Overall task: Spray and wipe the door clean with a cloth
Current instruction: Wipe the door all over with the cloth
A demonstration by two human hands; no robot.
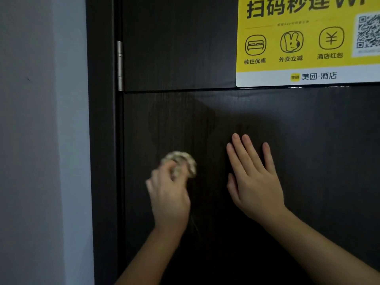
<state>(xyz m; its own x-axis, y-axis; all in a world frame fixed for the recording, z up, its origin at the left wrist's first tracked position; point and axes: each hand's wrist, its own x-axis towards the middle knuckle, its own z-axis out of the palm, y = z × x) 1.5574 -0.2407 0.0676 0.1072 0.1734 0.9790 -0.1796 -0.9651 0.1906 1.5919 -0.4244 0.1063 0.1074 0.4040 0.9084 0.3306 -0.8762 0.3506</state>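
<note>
My left hand curls round the bunched cloth, which bulges above my fingers against the dark door, while my right hand lies flat beside it, fingers straight, holding nothing.

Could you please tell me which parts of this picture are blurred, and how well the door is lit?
In the head view the left hand and the cloth it grips are smeared by motion; the right hand, flat on the door, is sharp; the light is dim, so the dark door shows little grain, while the yellow poster is the brightest area.
</note>
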